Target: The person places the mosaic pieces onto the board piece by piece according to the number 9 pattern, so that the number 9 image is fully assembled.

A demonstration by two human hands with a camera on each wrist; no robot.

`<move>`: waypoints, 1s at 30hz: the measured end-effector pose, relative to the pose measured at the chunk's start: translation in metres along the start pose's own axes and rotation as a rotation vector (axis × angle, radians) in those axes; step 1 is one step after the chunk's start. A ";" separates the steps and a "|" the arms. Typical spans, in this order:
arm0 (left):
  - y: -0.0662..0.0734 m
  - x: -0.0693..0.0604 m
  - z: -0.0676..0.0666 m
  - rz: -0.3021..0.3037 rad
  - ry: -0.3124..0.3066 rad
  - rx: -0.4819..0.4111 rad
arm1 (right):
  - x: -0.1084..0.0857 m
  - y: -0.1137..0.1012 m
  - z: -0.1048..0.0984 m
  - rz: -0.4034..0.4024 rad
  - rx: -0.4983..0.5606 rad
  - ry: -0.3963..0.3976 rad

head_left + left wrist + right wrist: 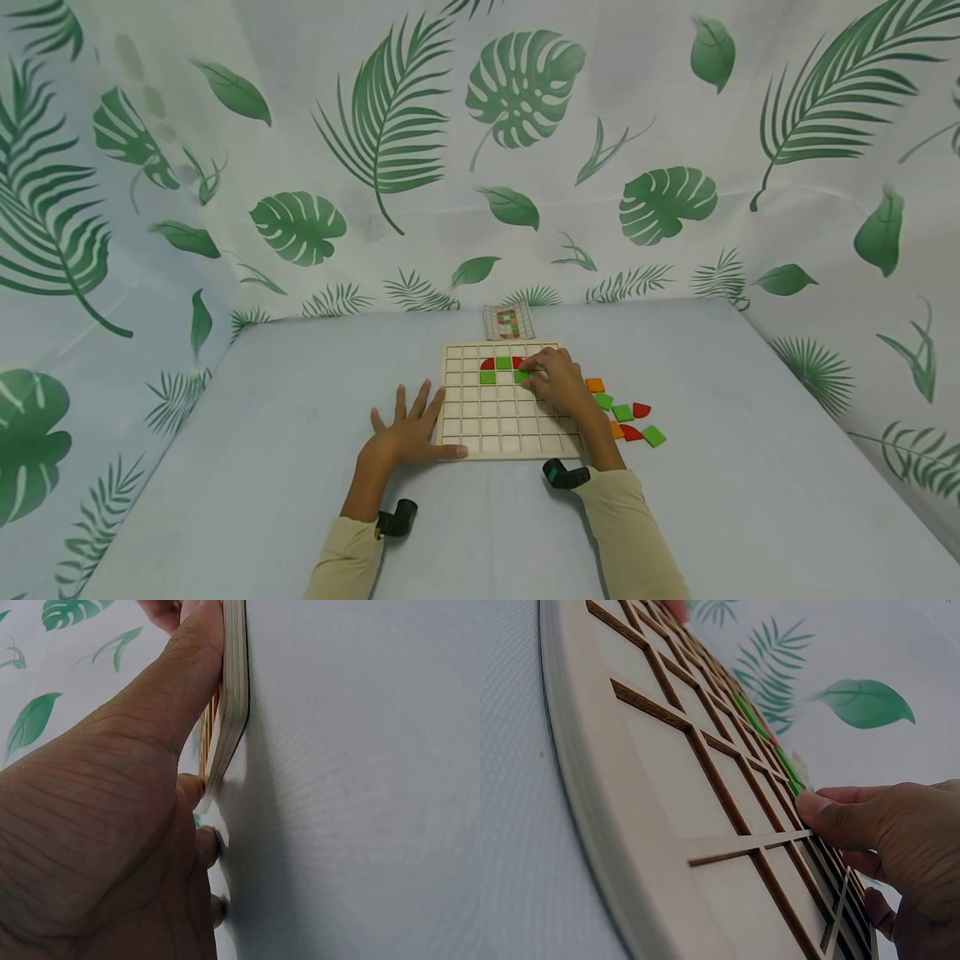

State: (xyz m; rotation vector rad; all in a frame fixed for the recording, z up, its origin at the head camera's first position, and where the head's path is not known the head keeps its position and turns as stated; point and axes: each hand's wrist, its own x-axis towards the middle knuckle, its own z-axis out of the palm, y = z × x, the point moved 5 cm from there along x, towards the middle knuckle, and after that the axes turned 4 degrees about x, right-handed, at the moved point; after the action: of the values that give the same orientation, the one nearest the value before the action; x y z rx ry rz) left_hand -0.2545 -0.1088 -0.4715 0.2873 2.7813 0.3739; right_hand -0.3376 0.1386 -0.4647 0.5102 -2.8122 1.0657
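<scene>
Nearest are two beige sleeves (632, 533), each with a small black device (397, 518) at the wrist, above a pale table (247, 467). The left hand (405, 435) is spread wide with nothing in its grasp; its thumb rests on the near left corner of a wooden board (491, 426), and its index fingertip is at the board's left edge. The board lies flat on the table, its face divided into square cells by raised strips.

Beside the board's right edge lie loose tiles (623, 412) in orange, green and red, some square and some with a rounded side. The right hand (558, 382) reaches over the board's right side, fingers bent, thumb and fingertips at a green square (521, 377) in the second row from the far edge; whether it pinches or only presses that piece, I cannot tell. Another green square (488, 377) sits farther left in that row. The row beyond holds a red rounded tile (487, 364), a green square and a second red tile, partly hidden by the fingers.

Just past the board is a pattern card (492, 323), and behind it hangs white cloth (592, 200) printed with green leaves.
</scene>
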 end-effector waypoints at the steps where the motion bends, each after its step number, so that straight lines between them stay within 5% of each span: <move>1: 0.000 0.000 0.000 0.001 -0.002 0.001 | 0.000 0.000 0.000 0.003 0.000 0.000; 9: 0.000 -0.001 0.001 0.005 -0.008 0.000 | -0.002 0.002 -0.001 -0.010 0.026 0.008; 21: 0.000 -0.002 -0.002 0.012 -0.005 -0.005 | -0.005 0.000 -0.015 -0.188 0.087 0.062; 25: 0.001 -0.003 -0.003 0.017 -0.008 -0.010 | -0.006 0.006 -0.024 -0.151 0.081 0.047; 30: 0.002 -0.004 -0.004 0.016 -0.010 -0.011 | -0.012 0.018 -0.035 0.024 0.098 -0.004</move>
State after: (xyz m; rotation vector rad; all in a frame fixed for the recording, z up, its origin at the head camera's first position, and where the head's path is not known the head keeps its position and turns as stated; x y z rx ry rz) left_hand -0.2514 -0.1086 -0.4660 0.3083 2.7679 0.3905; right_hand -0.3341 0.1777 -0.4524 0.4894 -2.7875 1.2131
